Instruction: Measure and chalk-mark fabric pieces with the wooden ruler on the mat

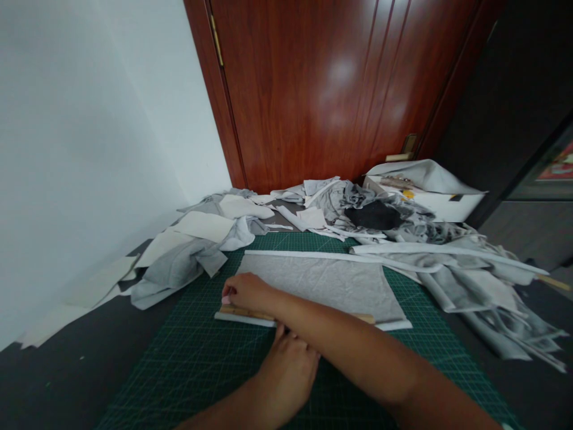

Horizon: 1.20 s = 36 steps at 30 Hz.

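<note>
A piece of grey fabric (pixel 313 278) with white edges lies on a green cutting mat (pixel 188 352). Along its near edge runs a wooden ruler (pixel 362 318), its middle hidden by my forearm. My right hand (pixel 248 292) reaches across to the ruler's left end, fingers pinched on a small pink piece (pixel 226 300) that looks like tailor's chalk. Under the right forearm, my left hand (pixel 290 365) presses at the ruler and the fabric's near edge, fingers bent and partly covered by the forearm.
Grey fabric scraps and pale paper-like pieces (pixel 206 226) lie left of the mat. More crumpled fabric (pixel 331 200), a black cloth (pixel 373 215) and a white box (pixel 447 203) are at the back. Long fabric strips (pixel 447 249) overlap the mat's right side. A wooden door (pixel 304 89) stands behind.
</note>
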Tool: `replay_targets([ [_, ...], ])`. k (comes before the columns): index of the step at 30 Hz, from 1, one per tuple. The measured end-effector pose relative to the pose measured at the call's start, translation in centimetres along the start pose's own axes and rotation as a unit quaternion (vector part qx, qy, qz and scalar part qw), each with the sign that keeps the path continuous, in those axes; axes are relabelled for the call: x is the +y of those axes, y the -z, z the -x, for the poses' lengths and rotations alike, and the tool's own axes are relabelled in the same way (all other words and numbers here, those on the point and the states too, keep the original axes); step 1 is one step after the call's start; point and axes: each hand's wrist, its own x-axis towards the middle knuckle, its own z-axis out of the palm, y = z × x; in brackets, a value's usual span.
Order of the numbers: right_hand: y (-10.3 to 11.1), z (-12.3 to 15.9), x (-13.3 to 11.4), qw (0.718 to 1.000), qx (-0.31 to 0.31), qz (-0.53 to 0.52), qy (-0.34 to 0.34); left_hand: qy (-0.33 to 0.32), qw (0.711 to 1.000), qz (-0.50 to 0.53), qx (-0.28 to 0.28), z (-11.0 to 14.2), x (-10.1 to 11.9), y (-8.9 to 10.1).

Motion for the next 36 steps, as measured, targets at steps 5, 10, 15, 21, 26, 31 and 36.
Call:
replay_targets([
  [5,0.3,0.3,0.0,1.000,-0.002,-0.001,0.005,-0.004,1.000,0.006,0.003,-0.1,-0.1,0.0],
  [10,0.5,1.0,0.6,1.000,-0.006,0.007,0.002,0.018,1.000,-0.009,0.014,-0.2,0.3,0.3],
  [15,1.5,2.4,1.3,1.000,-0.016,-0.013,-0.009,0.017,1.000,-0.025,0.001,-0.5,0.5,1.2],
  [21,2.6,4.2,2.7,0.998,-0.028,-0.055,-0.016,0.021,0.998,-0.049,0.014,-0.8,0.4,1.5],
  [26,3.2,5.3,3.8,0.995,-0.035,-0.094,0.006,0.013,0.996,-0.080,0.034,-0.7,0.2,1.1],
  [31,3.5,6.3,4.9,0.993,-0.039,-0.112,0.011,-0.001,0.995,-0.093,0.042,-0.8,0.1,1.2],
  [36,3.5,6.9,5.8,0.991,-0.037,-0.128,0.013,-0.005,0.995,-0.095,0.041,-0.8,0.0,1.0],
])
